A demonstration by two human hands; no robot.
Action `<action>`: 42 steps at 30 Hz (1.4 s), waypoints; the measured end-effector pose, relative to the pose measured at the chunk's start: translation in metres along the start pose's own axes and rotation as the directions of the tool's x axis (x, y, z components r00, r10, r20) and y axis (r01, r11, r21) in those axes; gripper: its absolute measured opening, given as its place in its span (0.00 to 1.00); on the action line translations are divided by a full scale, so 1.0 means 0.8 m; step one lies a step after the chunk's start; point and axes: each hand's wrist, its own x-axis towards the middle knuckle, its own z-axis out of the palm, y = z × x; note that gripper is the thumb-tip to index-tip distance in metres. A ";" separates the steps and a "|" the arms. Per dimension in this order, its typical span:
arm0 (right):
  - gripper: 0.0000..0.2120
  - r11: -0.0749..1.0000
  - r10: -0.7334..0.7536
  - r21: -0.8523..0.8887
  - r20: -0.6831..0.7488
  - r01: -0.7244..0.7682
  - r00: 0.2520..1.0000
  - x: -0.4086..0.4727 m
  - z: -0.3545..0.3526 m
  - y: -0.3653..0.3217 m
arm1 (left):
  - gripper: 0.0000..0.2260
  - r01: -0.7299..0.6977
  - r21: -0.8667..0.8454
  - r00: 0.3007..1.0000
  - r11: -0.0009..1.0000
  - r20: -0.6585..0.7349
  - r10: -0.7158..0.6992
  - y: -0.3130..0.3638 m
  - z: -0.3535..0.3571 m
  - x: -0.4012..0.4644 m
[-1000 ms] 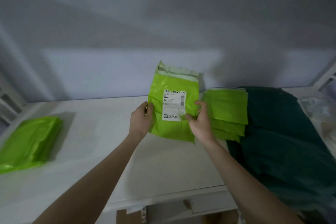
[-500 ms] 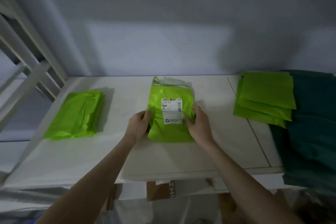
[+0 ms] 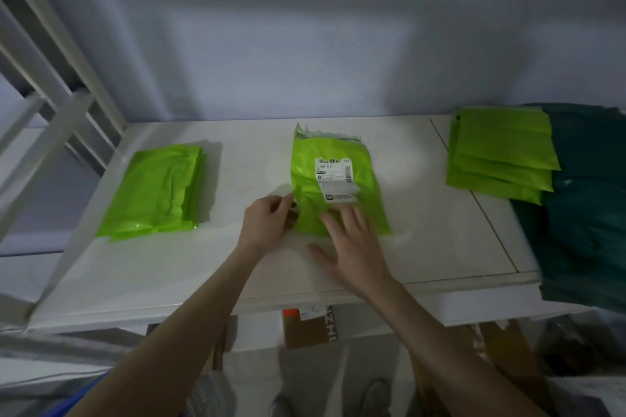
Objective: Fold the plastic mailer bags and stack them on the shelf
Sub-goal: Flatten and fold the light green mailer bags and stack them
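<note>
A lime-green mailer bag with a white shipping label lies flat on the white shelf, its torn top end toward the wall. My left hand sits at the bag's lower left edge with fingers curled, pinching that edge. My right hand lies with straight spread fingers on the bag's near end. A pile of folded green bags rests at the shelf's left. A fanned pile of flat green bags lies at the right.
Dark green bags are heaped at the shelf's right end, draping over its front edge. White shelf posts rise at the left. Cardboard boxes sit below the shelf. A grey wall backs the shelf.
The labelled bag went from held upright in both hands to lying flat on the shelf. My right hand left its side edge and now presses flat on its near end.
</note>
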 end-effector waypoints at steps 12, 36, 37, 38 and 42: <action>0.06 0.984 -0.070 -0.174 -0.131 0.046 0.989 0.021 0.024 -0.010 | 0.05 0.141 -0.188 0.960 0.972 0.266 -0.088 0.011 -0.008 0.008; 0.30 0.956 0.246 0.088 0.271 -0.279 0.931 0.039 -0.008 0.067 | 0.26 -0.556 0.437 0.826 0.707 0.204 0.525 0.014 0.042 0.022; 0.30 0.962 0.234 0.053 0.338 -0.266 0.912 0.039 -0.003 0.070 | 0.27 -0.587 0.478 0.805 0.653 0.262 0.533 0.008 0.050 0.022; 0.31 0.967 0.226 0.026 0.380 -0.254 0.897 0.037 0.001 0.071 | 0.29 -0.601 0.522 0.794 0.605 0.308 0.524 0.000 0.054 0.021; 0.28 0.967 0.243 -0.032 0.416 -0.253 0.876 0.033 -0.002 0.080 | 0.36 -0.577 0.619 0.813 0.533 0.369 0.452 -0.017 0.051 0.018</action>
